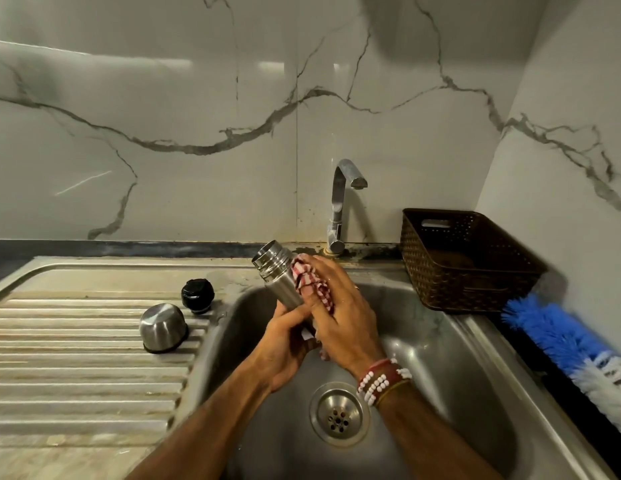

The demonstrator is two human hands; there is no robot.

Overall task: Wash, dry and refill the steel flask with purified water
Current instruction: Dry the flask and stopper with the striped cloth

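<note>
The steel flask (278,271) is held tilted over the sink (451,344), its open mouth pointing up and to the left. My left hand (285,344) grips its lower body from below. My right hand (340,313) presses a red-and-white checked cloth (311,282) around the flask's middle, fingers wrapped over the cloth. The flask's steel cup lid (162,327) stands upside down on the ribbed drainboard (77,362). Just behind it lies the black stopper (197,295).
A steel tap (340,202) rises behind the sink, with no water running. A brown woven basket (468,261) sits on the right counter. A blue-and-white bottle brush (572,348) lies along the right edge. The drain (338,414) is below my wrists.
</note>
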